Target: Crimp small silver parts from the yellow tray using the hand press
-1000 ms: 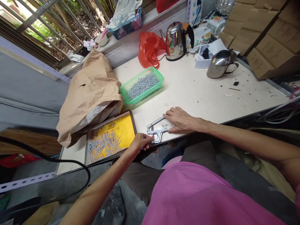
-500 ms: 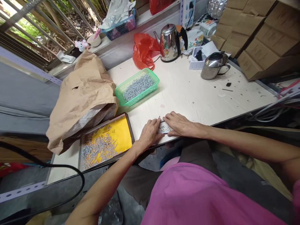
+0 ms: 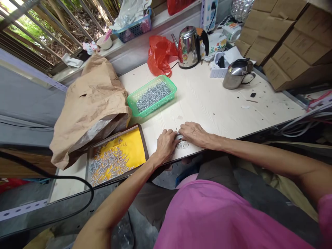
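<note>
My left hand (image 3: 166, 143) and my right hand (image 3: 193, 134) meet near the front edge of the table (image 3: 197, 103). Between their fingertips is a small, narrow grey piece (image 3: 178, 137), gripped from both sides; its kind is too small and covered to make out. Just in front of it, a rough whitish patch (image 3: 182, 145) shows on the tabletop. Left of my left hand lies a shallow tray (image 3: 143, 138) with a yellow bottom and many loose metal pins or screws (image 3: 111, 162). Beyond stands a green plastic basket (image 3: 155, 112) holding a heap of similar small metal pieces.
A crumpled brown paper bag (image 3: 90, 93) leans at the left. Farther back are a red plastic bag (image 3: 159, 55), a steel kettle (image 3: 188, 48), a white basket (image 3: 218, 72) and a small steel pot (image 3: 233, 77). Cardboard boxes (image 3: 282, 45) are stacked at the right.
The grey piece between my hands now shows as a narrow strip, and the rough patch in front of it is uncovered. My fingers have curled in more, and my right hand has shifted slightly left.
</note>
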Demonstrator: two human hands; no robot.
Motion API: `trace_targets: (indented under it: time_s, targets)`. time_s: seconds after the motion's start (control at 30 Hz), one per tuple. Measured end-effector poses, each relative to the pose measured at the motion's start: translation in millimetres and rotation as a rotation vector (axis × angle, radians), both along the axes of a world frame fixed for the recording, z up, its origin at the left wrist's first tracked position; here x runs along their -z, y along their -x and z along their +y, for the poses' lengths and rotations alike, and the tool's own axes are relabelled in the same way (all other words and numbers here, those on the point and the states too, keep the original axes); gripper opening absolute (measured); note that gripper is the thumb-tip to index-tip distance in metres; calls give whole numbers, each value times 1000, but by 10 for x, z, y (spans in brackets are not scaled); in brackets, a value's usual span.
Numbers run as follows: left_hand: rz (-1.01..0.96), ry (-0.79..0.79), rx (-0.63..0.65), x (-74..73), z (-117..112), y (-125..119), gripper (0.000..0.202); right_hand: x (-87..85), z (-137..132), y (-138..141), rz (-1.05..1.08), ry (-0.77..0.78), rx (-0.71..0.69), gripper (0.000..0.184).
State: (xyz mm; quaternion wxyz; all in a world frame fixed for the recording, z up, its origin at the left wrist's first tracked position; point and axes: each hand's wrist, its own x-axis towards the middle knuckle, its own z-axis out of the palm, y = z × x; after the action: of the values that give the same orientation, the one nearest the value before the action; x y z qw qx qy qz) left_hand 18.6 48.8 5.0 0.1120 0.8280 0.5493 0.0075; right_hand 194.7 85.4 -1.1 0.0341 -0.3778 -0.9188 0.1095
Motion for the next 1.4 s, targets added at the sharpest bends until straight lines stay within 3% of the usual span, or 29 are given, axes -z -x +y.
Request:
trace_targets:
  time_s: [0.17,0.33,0.43,0.53,0.6,0.67,0.77,0.83,0.9,1.03,1.1,1.23,1.4]
  targets:
    - [-126,-185,-51,173,-351,-71,39,-11,235,-134,75,62,-167,44]
    - [-236,-174,25,309,-721,-245,41,80,438,-151,97,23,-30,21]
    - [-266,-142,20,315,-778,-304,42,63,558,-39,64,-32,33,18]
    - [-287,-139,6,305,-752,-314,45,-57,564,138,33,-64,78,18]
    - [-304,-154,11,292,-752,-314,48,-162,440,291,34,-73,-40,19]
    - [-337,-170,44,267,-811,-308,49,-241,233,457,54,-61,-274,19]
    - [-403,-189,166,202,-1024,-233,36,-247,-83,671,65,-58,-537,16]
    - [-416,-242,209,139,-1189,-81,24,-183,-212,766,74,-77,-606,15]
    - [-365,-337,116,54,-1297,190,18,-99,-268,828,94,-89,-637,13]
    - [-68,-483,-398,-141,-1239,993,21,0,-301,878,132,-96,-658,11]
    - [91,-446,-538,-194,-1135,1376,23,-25,-297,889,186,-97,-636,14]
    - [292,-244,-558,-164,-989,1803,23,-251,-66,985,401,-196,-407,19]
    - [304,-155,-557,-53,-933,1934,26,-680,617,1166,498,-349,-52,15]
